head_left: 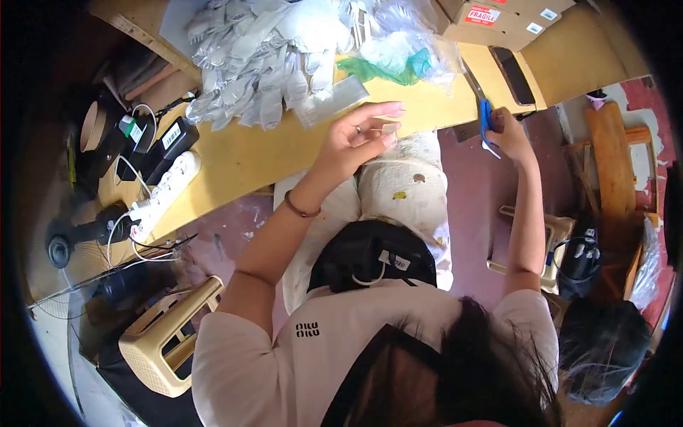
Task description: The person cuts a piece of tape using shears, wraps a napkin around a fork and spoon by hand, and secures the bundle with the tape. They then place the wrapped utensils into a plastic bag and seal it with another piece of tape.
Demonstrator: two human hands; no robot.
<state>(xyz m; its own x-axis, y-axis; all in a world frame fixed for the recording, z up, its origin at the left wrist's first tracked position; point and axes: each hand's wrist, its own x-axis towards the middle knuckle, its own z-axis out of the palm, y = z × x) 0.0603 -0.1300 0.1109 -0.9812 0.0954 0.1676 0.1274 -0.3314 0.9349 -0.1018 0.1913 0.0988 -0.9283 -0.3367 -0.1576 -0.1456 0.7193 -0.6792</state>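
Observation:
My left hand [359,139] is raised over my lap at the table edge, its index finger stretched out above the thumb. A small flat beige piece [389,129] shows at the fingertips, next to the thumb; its kind is too small to name. My right hand [511,139] grips scissors [486,121] by their blue handles, with the blades pointing away from me over the table [448,103]. Beyond my left hand lies a large heap of clear-wrapped pale cutlery [263,71], spoons and forks among it. A green plastic bag [388,70] lies at its right side.
A dark phone [512,75] rests beyond my right hand, near a cardboard box [491,25] with a FRAGILE label. At the left are a white power strip [167,192] with cables and a small fan [60,250]. Plastic stools [171,341] stand on the floor.

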